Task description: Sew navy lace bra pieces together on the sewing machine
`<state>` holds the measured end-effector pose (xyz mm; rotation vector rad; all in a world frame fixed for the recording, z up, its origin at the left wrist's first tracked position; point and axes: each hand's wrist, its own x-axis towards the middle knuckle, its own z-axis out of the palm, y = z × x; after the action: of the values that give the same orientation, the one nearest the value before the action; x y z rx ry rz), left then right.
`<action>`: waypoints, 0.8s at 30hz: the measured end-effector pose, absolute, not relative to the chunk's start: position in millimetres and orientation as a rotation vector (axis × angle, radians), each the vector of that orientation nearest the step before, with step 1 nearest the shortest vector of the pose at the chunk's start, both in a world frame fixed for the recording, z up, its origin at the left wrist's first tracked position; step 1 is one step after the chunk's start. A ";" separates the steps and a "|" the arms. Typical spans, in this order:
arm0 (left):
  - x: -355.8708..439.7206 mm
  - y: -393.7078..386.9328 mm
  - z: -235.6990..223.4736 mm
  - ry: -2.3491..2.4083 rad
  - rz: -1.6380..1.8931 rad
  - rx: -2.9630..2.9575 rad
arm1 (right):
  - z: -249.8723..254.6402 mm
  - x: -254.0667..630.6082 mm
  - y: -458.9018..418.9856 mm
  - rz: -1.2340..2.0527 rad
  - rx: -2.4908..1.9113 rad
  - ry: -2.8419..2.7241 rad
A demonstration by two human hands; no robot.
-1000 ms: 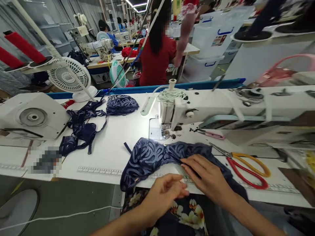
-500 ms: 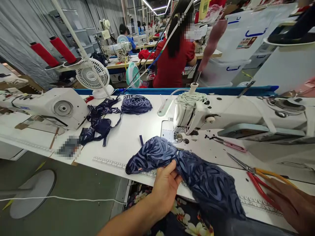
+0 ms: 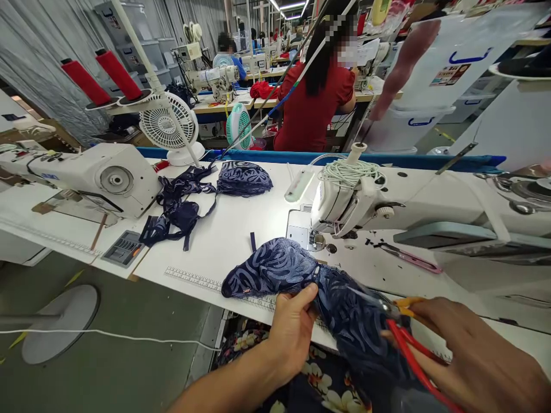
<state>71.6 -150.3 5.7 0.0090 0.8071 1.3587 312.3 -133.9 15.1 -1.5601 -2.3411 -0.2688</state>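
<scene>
A navy bra (image 3: 275, 265) with pale swirling embroidery lies across the front edge of the sewing table, its right part hanging toward my lap. My left hand (image 3: 293, 330) pinches it at the centre between the cups, thumb on top. Held in my right hand (image 3: 469, 353) are scissors (image 3: 391, 310) with one red and one orange-yellow handle. Their blades point left, over the right cup and toward the centre; whether they touch the cloth I cannot tell. Just behind the bra stands the needle area of a white sewing machine (image 3: 340, 203).
Pink-handled snips (image 3: 411, 258) and dark scraps lie right of the needle. Further left are more navy bra pieces (image 3: 183, 215), stacked cups (image 3: 244, 179), a grey tray (image 3: 123, 248), a white fan (image 3: 169, 121) and a second machine (image 3: 116, 180). A person in red (image 3: 307, 109) sits beyond.
My right hand has brought the scissors left from the table's right side to over the bra. My left hand keeps its pinch at the centre. The view has shifted slightly.
</scene>
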 end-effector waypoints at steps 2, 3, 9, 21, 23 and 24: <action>71.5 -149.9 5.4 0.815 1.360 0.005 | 25.2 293.8 -133.0 -0.347 -1.458 -2.408; 71.5 -149.6 5.0 0.818 1.361 0.006 | 28.5 287.9 -132.0 -0.400 -1.406 -2.438; 71.9 -149.9 3.3 0.806 1.373 -0.018 | 30.7 283.4 -125.6 -0.547 -1.221 -2.556; 71.5 -150.6 7.0 0.822 1.361 -0.011 | 37.1 274.8 -116.6 -0.465 -1.069 -2.618; 71.8 -150.9 7.3 0.818 1.364 -0.017 | 37.2 275.7 -116.6 -0.473 -1.062 -2.623; 71.7 -151.1 7.6 0.820 1.365 -0.025 | 37.1 276.9 -116.9 -0.477 -1.060 -2.616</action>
<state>71.7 -151.1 7.6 -0.0250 0.8202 1.3651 276.9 -116.9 37.1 -1.0596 -2.6160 -0.4774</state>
